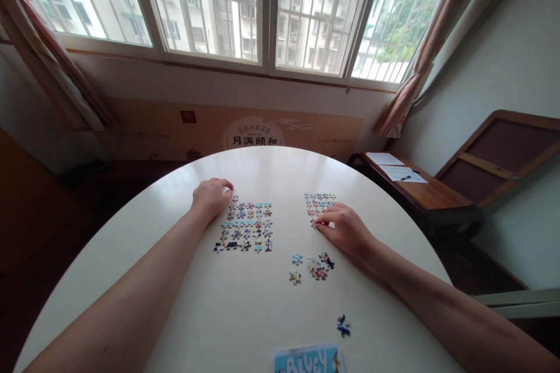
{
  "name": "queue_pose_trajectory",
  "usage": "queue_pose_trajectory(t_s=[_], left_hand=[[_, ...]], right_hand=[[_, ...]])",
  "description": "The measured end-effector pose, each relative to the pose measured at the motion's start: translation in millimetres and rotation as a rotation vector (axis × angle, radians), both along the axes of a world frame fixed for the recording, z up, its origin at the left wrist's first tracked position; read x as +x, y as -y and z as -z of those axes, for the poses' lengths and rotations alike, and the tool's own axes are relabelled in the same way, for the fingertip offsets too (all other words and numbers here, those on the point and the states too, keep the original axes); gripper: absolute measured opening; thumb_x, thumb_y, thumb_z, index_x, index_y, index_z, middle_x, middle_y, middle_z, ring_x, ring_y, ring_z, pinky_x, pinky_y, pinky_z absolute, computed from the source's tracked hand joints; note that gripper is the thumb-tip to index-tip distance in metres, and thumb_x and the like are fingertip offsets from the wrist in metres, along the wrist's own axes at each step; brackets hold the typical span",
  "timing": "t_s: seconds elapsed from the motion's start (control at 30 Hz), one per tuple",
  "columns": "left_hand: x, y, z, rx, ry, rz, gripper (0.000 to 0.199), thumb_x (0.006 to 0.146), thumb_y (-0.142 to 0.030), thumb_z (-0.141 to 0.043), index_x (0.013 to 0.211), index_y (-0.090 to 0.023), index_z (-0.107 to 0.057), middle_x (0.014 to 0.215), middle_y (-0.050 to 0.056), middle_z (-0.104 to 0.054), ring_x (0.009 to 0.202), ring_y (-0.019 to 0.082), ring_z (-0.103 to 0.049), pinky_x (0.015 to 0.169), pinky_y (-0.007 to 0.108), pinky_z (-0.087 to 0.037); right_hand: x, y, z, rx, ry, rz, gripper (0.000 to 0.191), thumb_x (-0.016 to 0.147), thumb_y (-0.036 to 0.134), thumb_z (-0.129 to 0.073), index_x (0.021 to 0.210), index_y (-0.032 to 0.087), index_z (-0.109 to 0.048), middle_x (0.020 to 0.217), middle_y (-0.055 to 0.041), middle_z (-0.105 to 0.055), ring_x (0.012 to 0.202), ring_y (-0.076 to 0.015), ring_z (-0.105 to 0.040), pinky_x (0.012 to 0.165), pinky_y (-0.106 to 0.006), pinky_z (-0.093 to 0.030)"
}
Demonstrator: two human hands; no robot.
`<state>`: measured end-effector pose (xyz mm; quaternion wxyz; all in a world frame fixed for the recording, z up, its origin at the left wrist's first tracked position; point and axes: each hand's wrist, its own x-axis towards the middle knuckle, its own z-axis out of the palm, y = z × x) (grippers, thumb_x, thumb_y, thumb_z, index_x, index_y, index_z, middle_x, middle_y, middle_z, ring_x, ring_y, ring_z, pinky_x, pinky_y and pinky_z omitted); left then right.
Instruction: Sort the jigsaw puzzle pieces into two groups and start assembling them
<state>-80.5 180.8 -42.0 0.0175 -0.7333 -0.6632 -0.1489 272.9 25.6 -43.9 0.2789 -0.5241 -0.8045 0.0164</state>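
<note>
Now, right hand (350, 228) pinches jigsaw piece (313, 224) at foot of smaller block (321, 204), fingertips likely suiting so small a part. Left hand (211, 197) curled at top-left of larger block (245, 224); grip unclear. Gaps probably keep pieces easy to compare. Loose pile (318, 268) nearer wearer on tabletop (210, 303).

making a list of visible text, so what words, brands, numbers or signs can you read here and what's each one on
"BLUEY": blue-covered item at the picture's bottom edge
"ZANKEE": tan panel under the window
"月满颐和": same panel, below "ZANKEE"
Too small or blurred: the panel's finer print, writing on the papers, any print on the jigsaw pieces
</note>
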Motion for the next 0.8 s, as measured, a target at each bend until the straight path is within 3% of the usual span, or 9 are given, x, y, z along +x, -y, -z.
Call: queue_pose_trajectory(t_s=[0.37,0.47,0.6,0.8], left_hand=[[0.1,-1.0,2.2,0.02,0.0,0.003,0.032,0.083,-0.036,-0.052,0.102,-0.029,-0.078,0.122,0.004,-0.07,0.112,0.031,-0.063,0.096,0.04,-0.05],[-0.1,-0.8,2.4,0.021,0.004,0.004,0.033,0.083,-0.036,-0.052,0.102,-0.029,-0.078,0.122,0.004,-0.07,0.112,0.031,-0.062,0.096,0.041,-0.05],[-1.0,-0.8,2.0,0.012,0.008,0.007,0.033,0.084,-0.036,-0.051,0.103,-0.028,-0.077,0.123,0.005,-0.07,0.113,0.031,-0.061,0.096,0.041,-0.05],[1.0,1.8,-1.3,0.006,0.004,0.003,0.031,0.084,-0.035,-0.052,0.102,-0.029,-0.077,0.122,0.005,-0.07,0.112,0.031,-0.062,0.096,0.041,-0.05]], right_hand=[[7.4,-1.7,-0.2,0.108,-0.006,0.003,0.009,0.088,0.02,-0.073,0.088,0.025,-0.08,0.081,-0.0039,-0.076,0.081,-0.0223,-0.064,0.079,-0.038,-0.05],[15.9,-0.7,-8.2,0.088,-0.024,-0.147,0.009,0.09,0.023,-0.071,0.092,0.024,-0.08,0.081,-0.0045,-0.075,0.081,-0.0211,-0.064,0.078,-0.035,-0.05],[21.5,6.2,-22.2,-0.059,-0.021,-0.417,0.008,0.091,0.027,-0.071,0.092,0.024,-0.079,0.08,-0.004,-0.072,0.077,-0.0186,-0.061,0.073,-0.032,-0.05],[5.1,20.0,-30.3,-0.174,0.027,-0.539,0.014,0.089,0.037,-0.073,0.095,0.025,-0.078,0.083,-0.0034,-0.073,0.078,-0.0182,-0.062,0.083,-0.037,-0.048]])
